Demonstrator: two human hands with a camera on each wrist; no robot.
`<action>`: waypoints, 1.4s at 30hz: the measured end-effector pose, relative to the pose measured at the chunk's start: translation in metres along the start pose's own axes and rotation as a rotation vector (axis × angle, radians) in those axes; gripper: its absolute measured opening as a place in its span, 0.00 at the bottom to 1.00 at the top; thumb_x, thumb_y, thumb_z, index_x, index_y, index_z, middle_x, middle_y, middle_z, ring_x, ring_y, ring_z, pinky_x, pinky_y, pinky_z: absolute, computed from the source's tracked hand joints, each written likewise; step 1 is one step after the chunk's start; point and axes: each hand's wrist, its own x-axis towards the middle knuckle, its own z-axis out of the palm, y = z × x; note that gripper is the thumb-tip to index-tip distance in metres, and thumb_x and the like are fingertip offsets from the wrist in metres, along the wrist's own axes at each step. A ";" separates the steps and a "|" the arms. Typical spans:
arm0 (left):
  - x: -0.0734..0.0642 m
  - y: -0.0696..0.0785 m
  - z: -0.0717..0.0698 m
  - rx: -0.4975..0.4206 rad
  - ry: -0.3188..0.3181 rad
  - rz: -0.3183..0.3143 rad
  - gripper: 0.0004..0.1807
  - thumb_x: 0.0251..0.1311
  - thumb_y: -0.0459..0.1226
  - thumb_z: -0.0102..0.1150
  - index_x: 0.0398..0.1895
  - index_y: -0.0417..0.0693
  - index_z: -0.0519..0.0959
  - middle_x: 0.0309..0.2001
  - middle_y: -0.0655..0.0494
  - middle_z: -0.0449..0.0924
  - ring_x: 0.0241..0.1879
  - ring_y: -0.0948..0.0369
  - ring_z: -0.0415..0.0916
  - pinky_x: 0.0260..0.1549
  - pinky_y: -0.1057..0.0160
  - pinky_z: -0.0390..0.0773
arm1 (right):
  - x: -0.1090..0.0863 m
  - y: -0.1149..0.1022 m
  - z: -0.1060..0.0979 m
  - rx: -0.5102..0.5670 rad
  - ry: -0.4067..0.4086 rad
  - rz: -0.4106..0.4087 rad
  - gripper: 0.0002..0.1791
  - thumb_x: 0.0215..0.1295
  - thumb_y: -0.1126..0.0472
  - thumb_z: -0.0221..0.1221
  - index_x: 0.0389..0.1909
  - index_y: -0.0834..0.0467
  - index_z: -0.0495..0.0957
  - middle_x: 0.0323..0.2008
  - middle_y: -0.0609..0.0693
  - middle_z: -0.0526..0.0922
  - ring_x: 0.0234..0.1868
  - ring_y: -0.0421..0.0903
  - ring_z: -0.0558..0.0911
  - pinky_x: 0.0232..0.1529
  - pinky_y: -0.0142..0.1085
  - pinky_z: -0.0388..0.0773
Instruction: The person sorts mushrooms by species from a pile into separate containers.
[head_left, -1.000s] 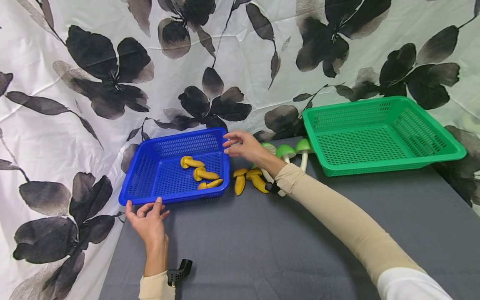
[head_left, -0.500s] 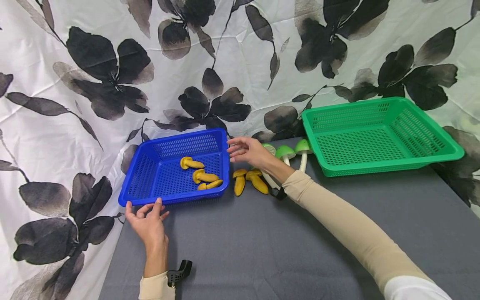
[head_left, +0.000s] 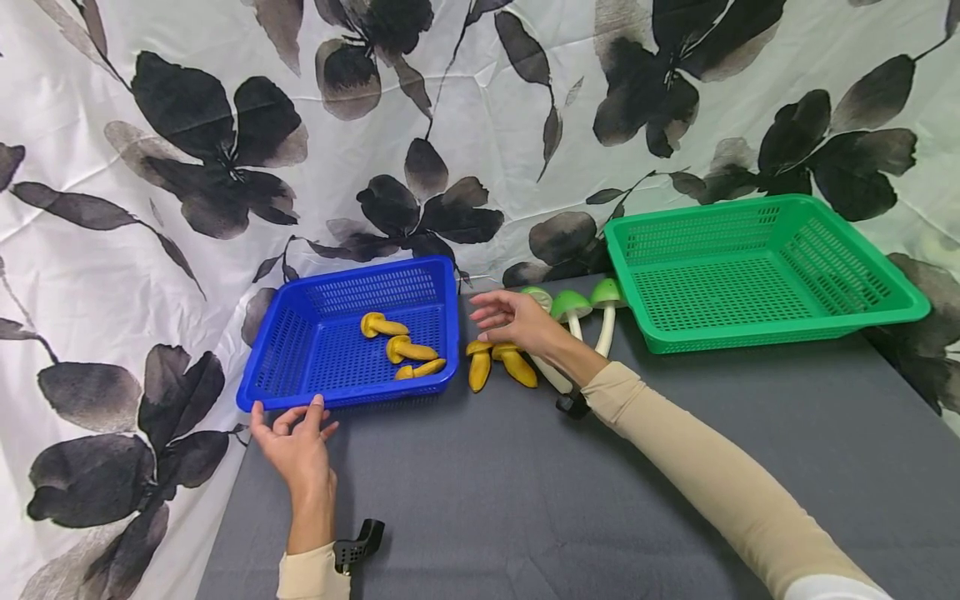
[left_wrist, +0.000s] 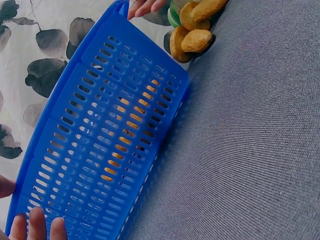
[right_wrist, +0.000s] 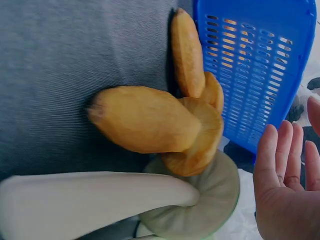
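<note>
My left hand touches the front rim of a blue basket near its left corner, fingers loosely bent. The left wrist view shows those fingertips against the basket's slotted outer wall. Three yellow toy mushrooms lie inside. Beyond the basket's right end, my right hand is held above the table, fingers apart and holding nothing. Below it lie two more yellow mushrooms, side by side. Several green-capped mushrooms with white stems lie beside them, partly hidden by my right hand and wrist.
A green basket with no things in it stands at the right, close to the green-capped mushrooms. Grey cloth covers the table. Behind hangs a white curtain with dark flowers.
My right hand has drawn away from the blue basket's right rim, rightward and toward me, over the loose yellow mushrooms. The left hand and both baskets look unmoved.
</note>
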 end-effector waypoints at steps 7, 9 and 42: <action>0.000 0.000 0.001 -0.013 -0.002 -0.002 0.53 0.60 0.36 0.72 0.80 0.59 0.47 0.42 0.51 0.71 0.33 0.59 0.83 0.28 0.64 0.87 | -0.012 0.013 -0.005 0.032 -0.010 -0.004 0.31 0.63 0.76 0.65 0.67 0.59 0.72 0.57 0.60 0.81 0.64 0.65 0.76 0.54 0.40 0.84; 0.001 0.000 0.001 -0.018 -0.001 -0.004 0.52 0.60 0.36 0.72 0.80 0.59 0.47 0.43 0.50 0.71 0.33 0.60 0.83 0.28 0.64 0.87 | -0.015 0.017 -0.006 0.041 -0.006 -0.003 0.31 0.62 0.77 0.65 0.67 0.59 0.72 0.57 0.60 0.80 0.63 0.64 0.76 0.53 0.40 0.85; 0.000 -0.004 -0.001 0.008 0.007 -0.010 0.53 0.60 0.38 0.72 0.80 0.61 0.47 0.43 0.52 0.72 0.35 0.59 0.83 0.29 0.63 0.87 | -0.041 0.034 -0.008 -0.016 -0.057 -0.108 0.32 0.63 0.80 0.61 0.68 0.64 0.70 0.64 0.69 0.75 0.65 0.66 0.75 0.62 0.49 0.79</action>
